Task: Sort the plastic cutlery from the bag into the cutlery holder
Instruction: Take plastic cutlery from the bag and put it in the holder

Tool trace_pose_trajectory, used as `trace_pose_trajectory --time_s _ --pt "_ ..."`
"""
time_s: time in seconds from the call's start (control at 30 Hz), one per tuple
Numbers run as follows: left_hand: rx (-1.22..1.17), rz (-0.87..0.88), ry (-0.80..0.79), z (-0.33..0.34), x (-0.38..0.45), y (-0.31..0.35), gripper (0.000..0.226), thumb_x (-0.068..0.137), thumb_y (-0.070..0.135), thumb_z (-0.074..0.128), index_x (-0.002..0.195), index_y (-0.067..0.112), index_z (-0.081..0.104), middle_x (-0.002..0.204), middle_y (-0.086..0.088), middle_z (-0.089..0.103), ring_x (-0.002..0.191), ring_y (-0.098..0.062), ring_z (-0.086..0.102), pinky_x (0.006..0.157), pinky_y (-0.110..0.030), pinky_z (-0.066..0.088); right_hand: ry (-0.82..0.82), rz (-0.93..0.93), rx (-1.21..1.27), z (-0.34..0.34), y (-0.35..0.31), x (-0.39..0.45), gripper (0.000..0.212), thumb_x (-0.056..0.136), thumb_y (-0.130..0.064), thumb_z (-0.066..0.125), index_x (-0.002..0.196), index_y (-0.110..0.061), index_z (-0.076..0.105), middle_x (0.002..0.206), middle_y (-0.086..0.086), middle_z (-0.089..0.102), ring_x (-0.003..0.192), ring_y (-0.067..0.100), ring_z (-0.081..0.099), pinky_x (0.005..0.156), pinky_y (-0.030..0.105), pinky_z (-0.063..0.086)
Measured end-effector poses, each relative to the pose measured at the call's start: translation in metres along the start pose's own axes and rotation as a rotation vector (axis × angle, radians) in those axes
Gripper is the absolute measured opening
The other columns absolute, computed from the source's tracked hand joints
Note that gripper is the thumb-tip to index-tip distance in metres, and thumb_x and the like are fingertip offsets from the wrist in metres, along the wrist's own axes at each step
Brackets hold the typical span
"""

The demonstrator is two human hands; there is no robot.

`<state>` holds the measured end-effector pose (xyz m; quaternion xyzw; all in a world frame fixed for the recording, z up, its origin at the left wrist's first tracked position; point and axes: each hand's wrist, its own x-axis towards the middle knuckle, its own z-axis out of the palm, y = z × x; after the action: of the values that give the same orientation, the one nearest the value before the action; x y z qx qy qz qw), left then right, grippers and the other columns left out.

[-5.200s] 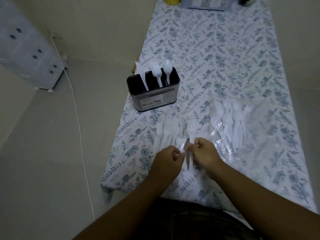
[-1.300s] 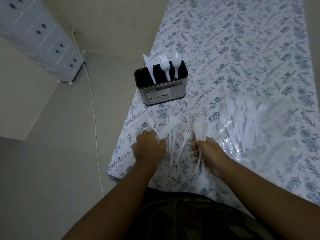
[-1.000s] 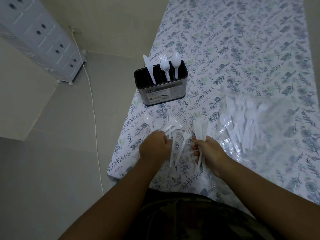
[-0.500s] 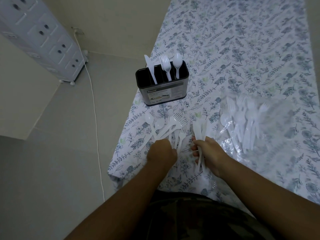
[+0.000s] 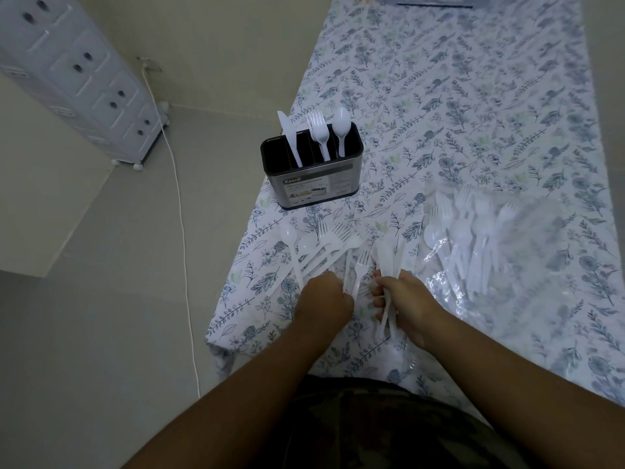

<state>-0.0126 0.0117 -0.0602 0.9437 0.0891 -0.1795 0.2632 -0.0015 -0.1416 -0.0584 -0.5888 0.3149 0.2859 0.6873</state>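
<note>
The floral-clothed counter (image 5: pixel 473 96) carries the cutlery holder (image 5: pixel 313 170) beyond both hands. Loose forks and spoons (image 5: pixel 324 250) fan from the left hand (image 5: pixel 323 299), curled over their handles. Knives (image 5: pixel 389 262) are clasped in the right hand (image 5: pixel 406 302), pointing holderward.

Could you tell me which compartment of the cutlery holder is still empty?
The leftmost compartment of the cutlery holder is empty; the others hold a knife, forks and a spoon.

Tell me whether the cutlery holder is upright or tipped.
Upright. The cutlery holder stands on its base on the table, open top up, with a knife, forks and a spoon standing in its compartments.
</note>
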Motion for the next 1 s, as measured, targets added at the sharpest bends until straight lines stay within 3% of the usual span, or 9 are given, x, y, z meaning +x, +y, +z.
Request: trace_pose_trajectory --time_s 0.1,0.17,0.23,0.3,0.4,0.6,0.8,0.9,1.0 --pt "-0.214 0.031 -0.009 -0.001 -0.006 0.006 0.009 0.083 0.023 0.065 0.088 0.016 0.063 0.077 0.005 0.064 0.070 -0.012 0.062 0.061 -0.027 0.053 -0.034 -0.023 0.047 -0.001 -0.001 0.000 0.010 0.097 -0.015 0.062 0.104 -0.009 0.063 0.084 0.011 0.061 0.069 0.024 0.060 0.061 0.037 0.053" --pt "-0.324 0.096 -0.093 -0.001 -0.008 0.011 0.011 0.085 0.025 0.069 0.091 0.016 0.066 0.075 0.007 0.065 0.068 -0.007 0.063 0.060 -0.019 0.047 -0.061 -0.023 0.034 -0.002 0.002 0.002 0.030 0.092 -0.029 0.071 0.111 -0.007 0.064 0.098 0.015 0.074 0.088 0.032 0.073 0.079 0.046 0.061" --pt "-0.293 0.230 -0.172 0.002 -0.009 0.014 0.010 0.087 0.026 0.069 0.088 0.017 0.067 0.077 0.006 0.068 0.067 0.000 0.060 0.061 -0.012 0.043 -0.044 -0.044 0.003 -0.002 0.004 0.000 0.030 0.092 -0.029 0.073 0.114 -0.010 0.067 0.106 0.017 0.076 0.100 0.033 0.074 0.088 0.050 0.061" --pt "-0.243 0.307 -0.172 0.006 -0.010 0.012 0.010 0.090 0.030 0.068 0.083 0.022 0.066 0.075 0.007 0.068 0.064 0.000 0.060 0.059 -0.010 0.044 0.028 -0.058 0.002 -0.004 0.005 0.001 0.020 0.096 -0.021 0.067 0.112 -0.008 0.067 0.100 0.016 0.075 0.091 0.031 0.074 0.075 0.044 0.063" --pt "-0.158 0.297 -0.068 0.007 -0.007 0.005 0.010 0.092 0.027 0.064 0.086 0.018 0.066 0.078 0.004 0.065 0.068 -0.009 0.061 0.065 -0.026 0.054 0.128 -0.041 0.106 -0.010 0.003 0.000 0.016 0.101 -0.018 0.058 0.107 -0.004 0.058 0.074 0.011 0.060 0.059 0.024 0.060 0.053 0.035 0.054" --pt "-0.027 0.221 -0.047 0.012 0.002 -0.003 0.020 0.089 0.024 0.066 0.104 0.016 0.056 0.092 -0.002 0.059 0.083 -0.018 0.057 0.072 -0.035 0.053 0.300 -0.086 0.105 -0.026 -0.002 -0.008 0.006 0.097 -0.016 0.058 0.091 -0.017 0.055 0.051 -0.003 0.046 0.036 0.010 0.038 0.041 0.026 0.030" --pt "-0.010 0.188 0.038 0.015 -0.001 0.002 0.013 0.092 0.020 0.058 0.096 0.020 0.045 0.080 0.004 0.052 0.069 -0.014 0.053 0.055 -0.028 0.042 0.214 -0.018 0.247 -0.032 -0.002 -0.005 0.009 0.095 -0.007 0.047 0.094 -0.013 0.054 0.062 0.002 0.045 0.046 0.016 0.037 0.043 0.027 0.034" --pt "0.023 0.326 0.027 0.014 0.001 0.013 0.012 0.095 0.024 0.056 0.106 0.022 0.052 0.098 0.005 0.055 0.082 -0.011 0.055 0.064 -0.022 0.042 0.200 0.008 0.310 -0.034 0.001 -0.001 0.025 0.092 -0.001 0.040 0.106 -0.015 0.055 0.066 0.003 0.044 0.049 0.015 0.038 0.047 0.027 0.033" --pt "0.077 0.476 -0.074 0.024 -0.001 0.033 0.023 0.098 0.028 0.054 0.117 0.018 0.058 0.114 0.002 0.056 0.099 -0.013 0.056 0.077 -0.024 0.046 0.274 -0.029 0.274 -0.036 0.002 0.001 0.023 0.096 -0.006 0.042 0.109 -0.018 0.056 0.070 0.004 0.050 0.053 0.017 0.044 0.050 0.032 0.038"
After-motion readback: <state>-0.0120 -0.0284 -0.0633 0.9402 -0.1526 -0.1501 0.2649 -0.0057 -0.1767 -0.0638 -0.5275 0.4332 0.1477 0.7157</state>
